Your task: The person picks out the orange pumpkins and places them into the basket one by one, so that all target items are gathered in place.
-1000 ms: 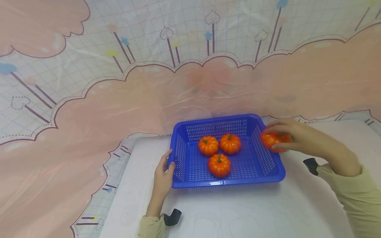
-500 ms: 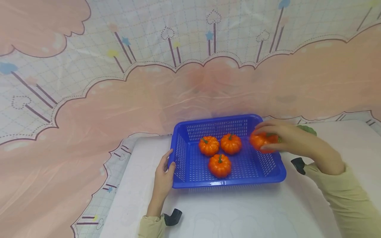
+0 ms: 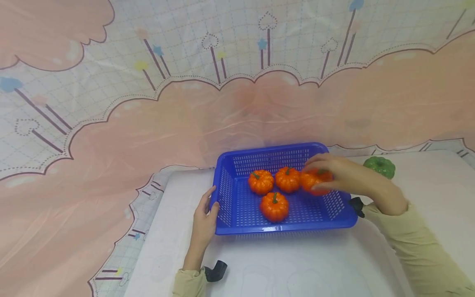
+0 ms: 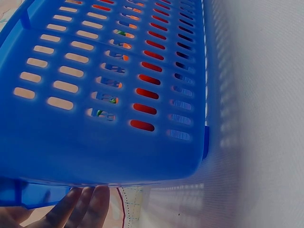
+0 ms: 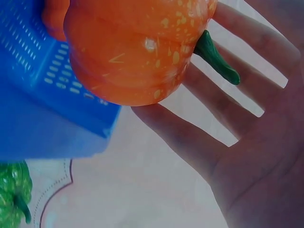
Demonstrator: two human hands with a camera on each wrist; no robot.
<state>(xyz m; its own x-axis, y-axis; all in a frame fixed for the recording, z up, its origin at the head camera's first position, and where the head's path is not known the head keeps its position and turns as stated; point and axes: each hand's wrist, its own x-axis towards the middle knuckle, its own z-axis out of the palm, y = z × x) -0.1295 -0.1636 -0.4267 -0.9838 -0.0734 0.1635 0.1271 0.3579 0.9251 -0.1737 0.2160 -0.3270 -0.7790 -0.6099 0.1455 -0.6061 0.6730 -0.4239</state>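
Note:
A blue plastic basket (image 3: 285,228) with slotted walls stands on the table. Inside it lie three small orange pumpkins, at the left (image 3: 260,183), the middle (image 3: 288,183) and the front (image 3: 273,210). My right hand (image 3: 339,171) grips another orange pumpkin (image 3: 313,181) over the basket's right part, close beside the middle one. In the right wrist view its green stem (image 5: 216,59) points toward the palm, with the fingers spread around it. My left hand (image 3: 204,220) holds the basket's left rim; its fingers (image 4: 92,209) show at the basket's end in the left wrist view.
A green pumpkin (image 3: 380,167) sits on the white table (image 3: 289,268), behind and right of the basket. Behind the table hangs a patterned pink and white cloth (image 3: 178,123).
My right hand has carried its orange pumpkin leftward, from the basket's right rim to over its inside. The green pumpkin has come into sight behind the arm. My left hand stays put.

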